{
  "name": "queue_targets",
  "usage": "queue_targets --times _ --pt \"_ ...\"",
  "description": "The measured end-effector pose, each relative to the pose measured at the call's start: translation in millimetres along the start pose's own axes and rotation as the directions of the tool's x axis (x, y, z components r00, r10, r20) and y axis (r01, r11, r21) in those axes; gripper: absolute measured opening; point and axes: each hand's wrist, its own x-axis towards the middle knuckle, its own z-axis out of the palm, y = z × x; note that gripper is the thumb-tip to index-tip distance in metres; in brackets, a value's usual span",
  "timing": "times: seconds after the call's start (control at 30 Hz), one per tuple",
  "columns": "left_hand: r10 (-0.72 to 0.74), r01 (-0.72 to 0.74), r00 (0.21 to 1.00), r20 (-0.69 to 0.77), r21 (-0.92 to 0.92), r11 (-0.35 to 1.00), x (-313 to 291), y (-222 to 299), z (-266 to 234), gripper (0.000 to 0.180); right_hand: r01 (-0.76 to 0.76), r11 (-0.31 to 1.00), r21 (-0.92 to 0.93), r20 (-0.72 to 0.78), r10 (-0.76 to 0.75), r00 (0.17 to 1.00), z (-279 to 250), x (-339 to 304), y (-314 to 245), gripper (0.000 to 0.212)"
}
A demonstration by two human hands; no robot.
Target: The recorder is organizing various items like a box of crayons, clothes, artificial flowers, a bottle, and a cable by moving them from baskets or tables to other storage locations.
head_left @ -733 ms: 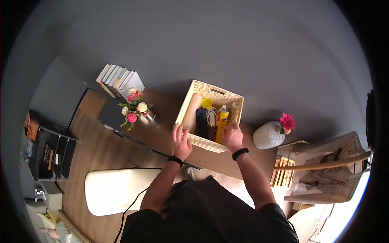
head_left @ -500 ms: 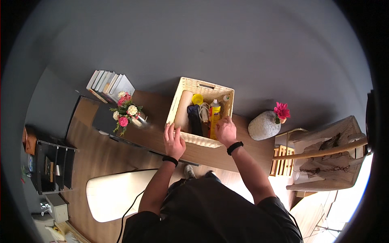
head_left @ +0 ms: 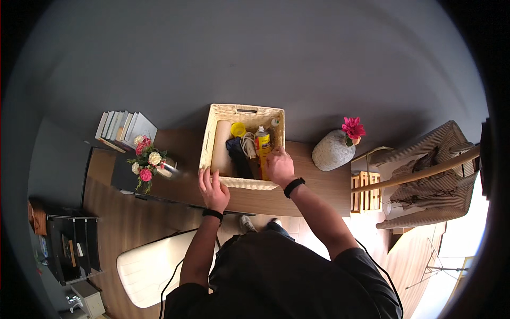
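Note:
A cream wicker basket [head_left: 254,184] stands on the brown wooden cabinet top [head_left: 313,186]. My left hand [head_left: 213,192] lies against its near left corner, fingers stretched and a little apart. At the near right corner, the fingers of my right hand [head_left: 280,167] curl over the rim, close beside a yellow spray can [head_left: 263,146]; their tips are partly hidden. Also inside are a beige roll [head_left: 221,149], a yellow round item [head_left: 238,129], a dark folded item [head_left: 239,159], a bundled white cord [head_left: 248,143] and a small white-capped bottle [head_left: 275,123].
Left of the basket are a vase of flowers [head_left: 147,159] and a row of books [head_left: 127,127]. A grey stone-like vase [head_left: 333,150] with a pink flower stands right. Beyond hangs a striped garment [head_left: 430,186]. A cream padded seat [head_left: 154,271] is near my left side.
The view has shifted and turned slightly, so the basket and the things around it appear farther left. Both hands keep nearly the same places on the basket.

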Motion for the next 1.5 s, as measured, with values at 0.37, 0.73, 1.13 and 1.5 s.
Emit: queue_targets --times 0.37,0.73,1.13,1.5 --pt "0.009 -0.009 0.999 0.034 -0.004 1.0 0.2 1.2 -1.0 0.051 -0.005 0.999 0.049 0.015 0.004 1.0 -4.3 1.9 -0.1 0.011" --pt "-0.016 0.018 0.998 0.053 -0.041 0.999 1.8 6.2 -5.5 0.053 0.007 0.997 0.071 -0.026 -0.005 1.0 4.0 0.6 5.3 0.012" --pt "-0.022 0.024 0.999 0.036 -0.032 0.999 2.4 6.8 -6.2 0.05 -0.013 0.998 0.068 0.015 0.012 1.0 5.5 0.2 5.6 0.016" --pt "-0.028 0.03 0.998 0.06 -0.046 0.998 3.1 11.2 -7.0 0.048 -0.001 0.999 0.05 -0.006 0.001 1.0 11.4 -1.0 10.2 0.018"
